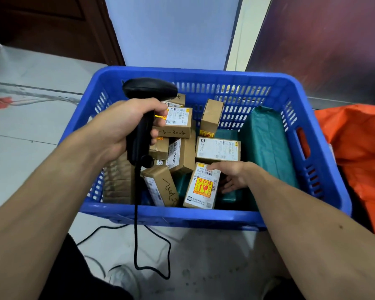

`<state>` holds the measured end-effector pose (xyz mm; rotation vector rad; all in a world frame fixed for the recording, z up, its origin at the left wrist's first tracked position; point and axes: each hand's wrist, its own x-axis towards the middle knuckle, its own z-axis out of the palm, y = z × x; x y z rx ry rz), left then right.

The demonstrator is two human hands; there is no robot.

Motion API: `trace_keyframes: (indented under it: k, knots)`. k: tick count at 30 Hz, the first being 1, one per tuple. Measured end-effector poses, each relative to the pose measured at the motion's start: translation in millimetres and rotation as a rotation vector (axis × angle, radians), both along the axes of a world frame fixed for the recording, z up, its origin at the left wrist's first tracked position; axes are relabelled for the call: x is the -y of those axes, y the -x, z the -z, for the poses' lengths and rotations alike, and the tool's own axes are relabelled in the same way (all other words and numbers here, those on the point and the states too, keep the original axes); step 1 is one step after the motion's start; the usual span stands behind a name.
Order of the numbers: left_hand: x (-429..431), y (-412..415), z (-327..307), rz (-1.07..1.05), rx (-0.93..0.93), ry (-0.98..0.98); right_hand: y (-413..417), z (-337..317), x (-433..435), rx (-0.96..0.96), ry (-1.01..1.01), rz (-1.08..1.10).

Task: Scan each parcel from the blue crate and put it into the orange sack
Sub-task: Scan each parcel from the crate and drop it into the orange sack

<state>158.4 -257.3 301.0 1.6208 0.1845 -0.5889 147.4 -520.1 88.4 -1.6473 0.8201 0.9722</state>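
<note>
Floor tiles (30, 131) carry blue crate (204, 75); left fingers (159, 109) wrap scanner (149, 89), right fingers (229, 185) pinch red-labelled parcel (201, 188).

This looks like a parcel handling room, perhaps at a courier station. A blue slotted plastic crate (182, 71) stands on a pale grey tiled floor (30, 126), filled with small brown cardboard parcels (217, 149) bearing printed barcode labels, and flat green plastic mailers (266, 137). A black handheld barcode scanner (149, 88) on a cable and an orange plastic sack (355, 137) beside the crate fit such work
</note>
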Motion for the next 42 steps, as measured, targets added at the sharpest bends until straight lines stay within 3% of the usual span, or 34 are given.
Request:
trace_keyframes:
  k: [16,22,42]
  knots:
    - [5.3,12.3,-9.7,-0.046,0.021,-0.004,-0.6,-14.7,-32.8,0.020,-0.226,0.003]
    - [7.0,16.2,-12.1,-0.024,0.045,-0.020,-9.3,-25.7,-57.8,0.036,-0.195,-0.057]
    - [-3.5,29.5,-28.7,-0.060,0.105,0.020,-8.8,-59.1,-51.7,0.350,-0.176,0.146]
